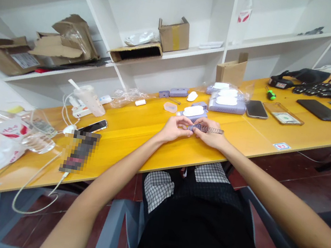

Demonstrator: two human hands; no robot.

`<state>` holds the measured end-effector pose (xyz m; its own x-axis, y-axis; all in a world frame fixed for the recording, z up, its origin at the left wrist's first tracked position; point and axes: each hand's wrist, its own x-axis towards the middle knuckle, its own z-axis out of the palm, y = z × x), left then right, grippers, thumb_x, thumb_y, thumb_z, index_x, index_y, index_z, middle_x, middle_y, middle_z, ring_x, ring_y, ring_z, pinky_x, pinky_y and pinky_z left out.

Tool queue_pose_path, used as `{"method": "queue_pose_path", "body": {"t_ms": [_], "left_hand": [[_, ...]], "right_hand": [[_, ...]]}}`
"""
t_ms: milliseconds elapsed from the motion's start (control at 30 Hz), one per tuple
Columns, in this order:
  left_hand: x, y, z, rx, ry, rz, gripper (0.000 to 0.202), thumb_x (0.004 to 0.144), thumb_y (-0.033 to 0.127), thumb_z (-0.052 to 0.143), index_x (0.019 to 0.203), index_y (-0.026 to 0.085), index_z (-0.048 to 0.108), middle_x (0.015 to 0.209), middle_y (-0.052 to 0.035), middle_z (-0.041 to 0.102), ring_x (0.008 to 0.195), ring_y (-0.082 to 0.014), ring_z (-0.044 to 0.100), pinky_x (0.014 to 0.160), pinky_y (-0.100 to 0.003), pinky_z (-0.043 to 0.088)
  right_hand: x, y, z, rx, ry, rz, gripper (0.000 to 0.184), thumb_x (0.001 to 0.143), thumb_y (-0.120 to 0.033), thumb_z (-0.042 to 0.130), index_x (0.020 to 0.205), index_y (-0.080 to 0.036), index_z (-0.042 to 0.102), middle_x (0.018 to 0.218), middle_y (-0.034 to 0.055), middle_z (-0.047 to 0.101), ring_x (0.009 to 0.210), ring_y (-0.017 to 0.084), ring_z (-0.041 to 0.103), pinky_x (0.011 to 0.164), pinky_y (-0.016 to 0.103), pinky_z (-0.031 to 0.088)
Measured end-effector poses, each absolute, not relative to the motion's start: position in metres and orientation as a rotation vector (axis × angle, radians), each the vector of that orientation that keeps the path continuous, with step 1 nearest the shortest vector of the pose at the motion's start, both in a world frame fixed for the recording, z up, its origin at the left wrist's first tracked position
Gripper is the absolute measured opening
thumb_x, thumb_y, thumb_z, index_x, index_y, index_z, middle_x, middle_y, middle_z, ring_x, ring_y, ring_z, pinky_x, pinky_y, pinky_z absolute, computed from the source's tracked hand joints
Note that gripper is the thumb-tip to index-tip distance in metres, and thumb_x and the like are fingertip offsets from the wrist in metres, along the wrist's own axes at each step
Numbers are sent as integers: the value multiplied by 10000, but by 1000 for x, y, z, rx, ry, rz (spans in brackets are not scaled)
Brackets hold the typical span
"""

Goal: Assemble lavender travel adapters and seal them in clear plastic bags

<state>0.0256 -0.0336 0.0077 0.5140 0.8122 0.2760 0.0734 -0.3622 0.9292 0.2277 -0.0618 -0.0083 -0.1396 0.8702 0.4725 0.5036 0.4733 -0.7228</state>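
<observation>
Both my hands meet over the yellow table [126,130], near its front edge. My left hand [175,128] has its fingers curled, pinching one end of a dark coiled metal spring [207,129]. My right hand [211,134] is closed around the spring's middle, and the coil sticks out to the right past its knuckles. Just behind the hands lies a lavender device with a white oval lid [193,112]. A stack of similar lavender devices with white lids [227,101] sits further back.
A black phone [256,108], a clear tray with a banknote [284,115], a green-handled tool [271,94] and a dark tablet [320,109] lie to the right. Left are another phone [93,126], white cables, a power strip [83,109] and plastic bags [18,131]. White shelves behind hold cardboard boxes [174,35].
</observation>
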Motion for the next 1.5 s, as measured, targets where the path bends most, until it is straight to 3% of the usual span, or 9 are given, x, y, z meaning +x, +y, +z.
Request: {"method": "queue_pose_path", "body": {"t_ms": [267,533,800,967,1267,1500], "left_hand": [[24,-32,7,1757,749,937,415,647,252,901,962,129,661,793,-15,696,680,-146,688,727,-334,554],[23,-32,6,1781,734,944,410,644,260,903,938,126,650,885,-36,705,666,-126,680,701,-312,544],[24,-34,8,1823,754,930,369,650,238,890,911,133,651,787,-21,704,664,-123,664,676,-294,527],[23,-32,8,1736,716,915,397,636,248,906,885,139,617,882,-57,743,680,-130,692,705,-324,572],[18,-26,1,1617,735,906,493,593,272,954,937,137,626,743,-4,707,680,-153,719,741,-344,593],[19,-29,3,1682,736,907,457,613,265,945,921,127,637,815,-44,732,694,-149,720,738,-336,584]], "right_hand": [[227,-62,-9,-1167,-1783,522,191,842,-335,725,982,-204,726,745,32,730,662,190,639,676,337,516],[225,-63,-6,-1191,-1776,464,168,810,-317,733,934,-204,728,712,16,708,626,171,601,678,326,493],[224,-64,-8,-1180,-1783,458,137,815,-311,724,908,-211,713,716,21,720,629,180,616,668,329,491],[226,-63,-8,-1179,-1816,457,153,850,-332,710,944,-212,709,754,35,746,649,193,636,689,346,502],[225,-61,-9,-1198,-1869,440,193,870,-353,718,997,-210,735,808,43,754,692,207,649,702,355,494],[224,-63,-8,-1196,-1807,455,154,833,-327,733,933,-210,727,727,16,721,629,180,604,659,328,483]]}}
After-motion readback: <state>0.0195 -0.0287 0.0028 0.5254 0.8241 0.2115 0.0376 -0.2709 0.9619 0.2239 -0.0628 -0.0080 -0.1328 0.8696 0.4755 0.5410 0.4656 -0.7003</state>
